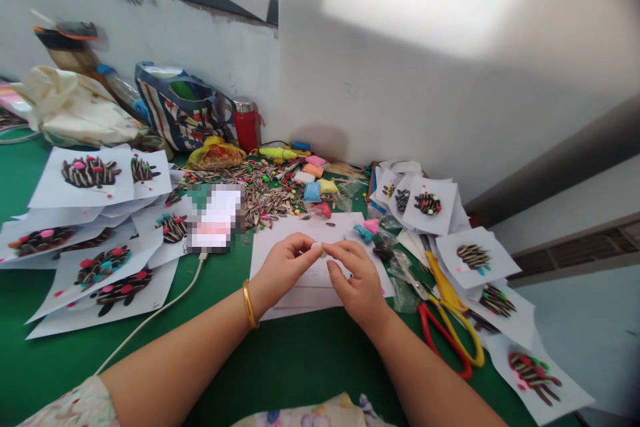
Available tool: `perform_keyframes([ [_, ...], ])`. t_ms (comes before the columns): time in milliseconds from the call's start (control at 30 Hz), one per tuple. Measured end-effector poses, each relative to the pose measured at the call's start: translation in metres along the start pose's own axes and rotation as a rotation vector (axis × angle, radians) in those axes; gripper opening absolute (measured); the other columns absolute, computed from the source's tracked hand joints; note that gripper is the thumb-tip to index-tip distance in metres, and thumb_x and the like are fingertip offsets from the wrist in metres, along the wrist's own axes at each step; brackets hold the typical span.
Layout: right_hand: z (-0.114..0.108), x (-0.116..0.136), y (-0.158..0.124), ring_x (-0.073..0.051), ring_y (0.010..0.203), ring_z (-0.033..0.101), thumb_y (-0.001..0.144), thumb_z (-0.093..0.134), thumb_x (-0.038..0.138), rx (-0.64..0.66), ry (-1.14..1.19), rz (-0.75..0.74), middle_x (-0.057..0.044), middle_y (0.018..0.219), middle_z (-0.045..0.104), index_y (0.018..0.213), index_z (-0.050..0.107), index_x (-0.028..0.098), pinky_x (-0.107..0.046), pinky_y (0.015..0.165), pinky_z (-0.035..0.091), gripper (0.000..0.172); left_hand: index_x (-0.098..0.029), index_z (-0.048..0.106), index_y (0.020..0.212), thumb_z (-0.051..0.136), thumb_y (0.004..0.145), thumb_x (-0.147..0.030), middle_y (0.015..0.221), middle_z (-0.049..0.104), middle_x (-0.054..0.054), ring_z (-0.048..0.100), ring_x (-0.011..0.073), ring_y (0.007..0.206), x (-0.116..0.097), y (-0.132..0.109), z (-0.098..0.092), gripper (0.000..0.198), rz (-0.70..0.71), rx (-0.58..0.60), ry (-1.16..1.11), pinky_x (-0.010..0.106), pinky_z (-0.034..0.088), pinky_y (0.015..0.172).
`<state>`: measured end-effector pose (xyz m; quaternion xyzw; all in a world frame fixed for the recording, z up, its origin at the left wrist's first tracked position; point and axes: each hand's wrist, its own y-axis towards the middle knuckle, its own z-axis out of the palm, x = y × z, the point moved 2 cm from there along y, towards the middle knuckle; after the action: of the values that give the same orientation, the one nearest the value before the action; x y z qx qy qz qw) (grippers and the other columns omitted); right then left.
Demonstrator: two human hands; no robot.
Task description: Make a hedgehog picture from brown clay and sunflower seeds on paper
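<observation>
Above a sheet of white paper (295,297), my two hands meet at the fingertips. My left hand (287,263) pinches a small white lump (317,249), which looks like modelling clay. The index fingertip of my right hand (359,283) touches the lump from the right, its thumb apart below. A single sunflower seed (331,224) lies on the paper beyond my hands. To the right of it are pink clay (371,225) and blue clay (364,234). Part of the paper is hidden under my hands.
Striped seeds (270,193) and clay packets (312,191) spread behind the paper. Seed-decorated sheets (90,177) pile up at left, others (474,257) at right. Scissors (445,327) lie near my right forearm. A phone (215,220) with a cable (165,307) sits left; a red flask (247,127) stands behind.
</observation>
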<state>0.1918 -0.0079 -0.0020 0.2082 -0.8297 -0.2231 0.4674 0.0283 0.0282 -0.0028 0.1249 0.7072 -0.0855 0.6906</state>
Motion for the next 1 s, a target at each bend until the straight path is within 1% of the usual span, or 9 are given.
perform_keyframes([
  [100,-0.0005,0.0000,0.0003,-0.021,0.100,0.061,0.090,0.055,0.015,0.006,0.012,0.006,-0.006,0.105,0.065,0.124,0.066,0.027,-0.039,0.090,0.051,0.038,-0.016,0.065,0.083,0.067,0.082,-0.047,0.081,0.062,0.002,0.056,0.0150,0.077,0.0015,0.0009,-0.0002,0.031,0.007,0.010,0.020,0.028,0.045,0.072],
  [233,-0.0004,-0.0008,0.0003,-0.021,0.099,0.061,0.089,0.054,0.014,0.018,0.034,0.011,-0.006,0.104,0.064,0.117,0.068,0.027,-0.039,0.089,0.051,0.034,-0.016,0.065,0.077,0.068,0.082,-0.046,0.078,0.061,0.002,0.056,0.0151,0.075,0.0032,0.0021,-0.0017,0.031,0.035,0.020,0.072,0.028,0.045,0.071],
  [300,0.0001,-0.0011,0.0002,-0.021,0.098,0.060,0.088,0.057,0.014,0.015,0.037,0.023,-0.006,0.103,0.063,0.119,0.066,0.027,-0.039,0.089,0.051,0.036,-0.016,0.067,0.078,0.068,0.082,-0.046,0.080,0.062,0.003,0.057,0.0158,0.077,0.0031,0.0021,-0.0025,0.030,0.035,0.021,0.084,0.028,0.045,0.073],
  [433,0.0022,0.0001,0.0003,-0.020,0.092,0.058,0.083,0.068,0.017,0.022,-0.010,0.024,-0.004,0.097,0.062,0.126,0.061,0.028,-0.038,0.085,0.050,0.044,-0.017,0.069,0.080,0.069,0.082,-0.045,0.082,0.066,0.004,0.060,0.0173,0.081,0.0014,0.0011,-0.0020,0.028,0.013,0.057,0.031,0.030,0.047,0.077],
  [500,0.0024,0.0008,0.0006,-0.019,0.088,0.058,0.084,0.070,0.020,0.015,-0.041,0.020,-0.003,0.094,0.063,0.121,0.064,0.028,-0.037,0.083,0.050,0.038,-0.017,0.069,0.079,0.070,0.082,-0.043,0.083,0.068,0.004,0.061,0.0176,0.082,0.0008,0.0003,-0.0005,0.027,0.006,0.095,-0.002,0.030,0.047,0.079],
  [633,0.0012,0.0001,0.0017,-0.019,0.085,0.058,0.089,0.067,0.023,0.004,-0.045,0.021,-0.003,0.089,0.063,0.111,0.069,0.026,-0.036,0.079,0.050,0.023,-0.016,0.071,0.082,0.071,0.081,-0.042,0.089,0.070,0.005,0.062,0.0189,0.087,0.0008,-0.0006,0.0024,0.026,-0.026,0.163,-0.069,0.031,0.047,0.083],
  [700,0.0010,-0.0008,0.0020,-0.019,0.085,0.058,0.089,0.066,0.022,0.016,-0.031,0.025,-0.004,0.089,0.063,0.111,0.069,0.026,-0.035,0.078,0.050,0.022,-0.016,0.071,0.083,0.071,0.081,-0.042,0.089,0.070,0.006,0.062,0.0191,0.087,0.0011,-0.0005,0.0030,0.027,-0.056,0.174,-0.107,0.031,0.047,0.083],
  [833,0.0020,-0.0020,0.0017,-0.019,0.085,0.058,0.088,0.066,0.020,0.033,-0.026,0.037,-0.003,0.089,0.062,0.112,0.069,0.026,-0.035,0.079,0.049,0.025,-0.015,0.071,0.081,0.071,0.081,-0.041,0.084,0.070,0.005,0.061,0.0182,0.083,0.0017,-0.0003,0.0033,0.026,-0.078,0.151,-0.133,0.030,0.047,0.081],
  [1000,0.0023,-0.0016,0.0008,-0.018,0.086,0.058,0.087,0.065,0.018,0.021,-0.023,0.046,-0.003,0.089,0.063,0.105,0.070,0.025,-0.034,0.079,0.049,0.020,-0.016,0.070,0.075,0.072,0.079,-0.042,0.081,0.069,0.004,0.060,0.0174,0.080,0.0017,-0.0015,0.0044,0.026,-0.086,0.148,-0.108,0.030,0.047,0.079],
])
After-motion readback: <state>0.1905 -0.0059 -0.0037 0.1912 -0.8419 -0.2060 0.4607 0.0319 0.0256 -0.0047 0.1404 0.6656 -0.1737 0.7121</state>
